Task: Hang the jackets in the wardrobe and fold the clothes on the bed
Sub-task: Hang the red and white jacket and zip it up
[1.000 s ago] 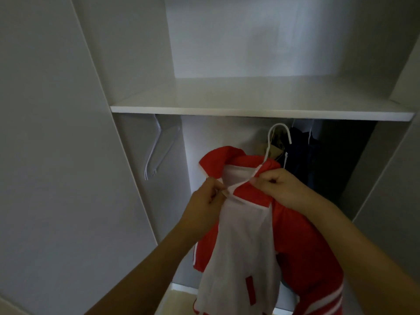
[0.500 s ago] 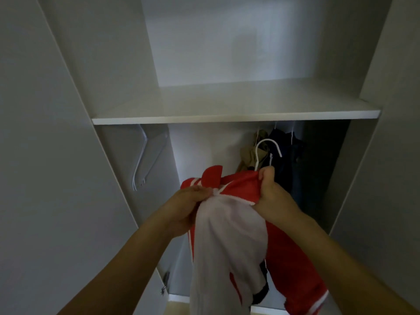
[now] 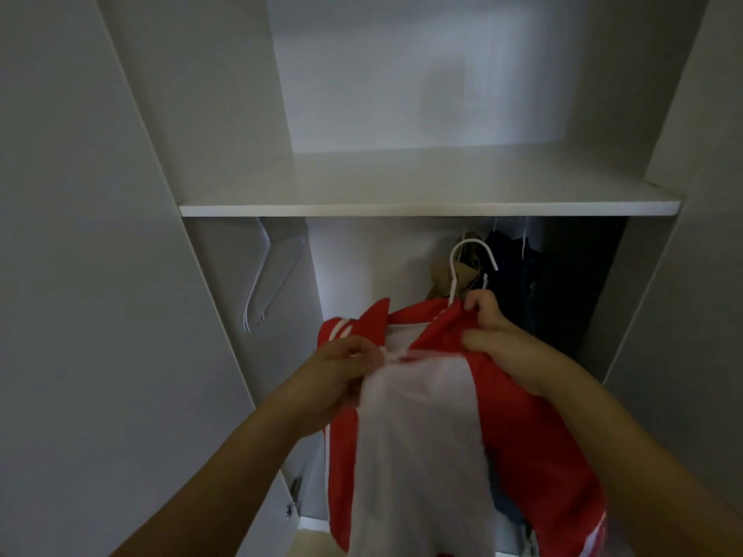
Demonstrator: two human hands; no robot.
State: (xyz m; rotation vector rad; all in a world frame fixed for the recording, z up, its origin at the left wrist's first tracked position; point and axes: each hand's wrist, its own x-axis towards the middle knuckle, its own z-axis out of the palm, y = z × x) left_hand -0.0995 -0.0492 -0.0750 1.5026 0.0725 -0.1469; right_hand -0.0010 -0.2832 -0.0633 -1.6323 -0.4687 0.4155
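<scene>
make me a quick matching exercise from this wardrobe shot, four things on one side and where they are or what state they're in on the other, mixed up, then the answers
Things:
1. red jacket
2. spare white hangers
3. dark garments
4. shelf

Places or states:
A. already hanging at the back right, under the shelf
B. held up by the left hand and the right hand, on a white hanger
C. hanging bare at the left, under the shelf
D. spans the wardrobe above the hanging space

Pairs: 1-B, 2-C, 3-A, 4-D

Dim, soft focus; wide-angle bending at edges.
</scene>
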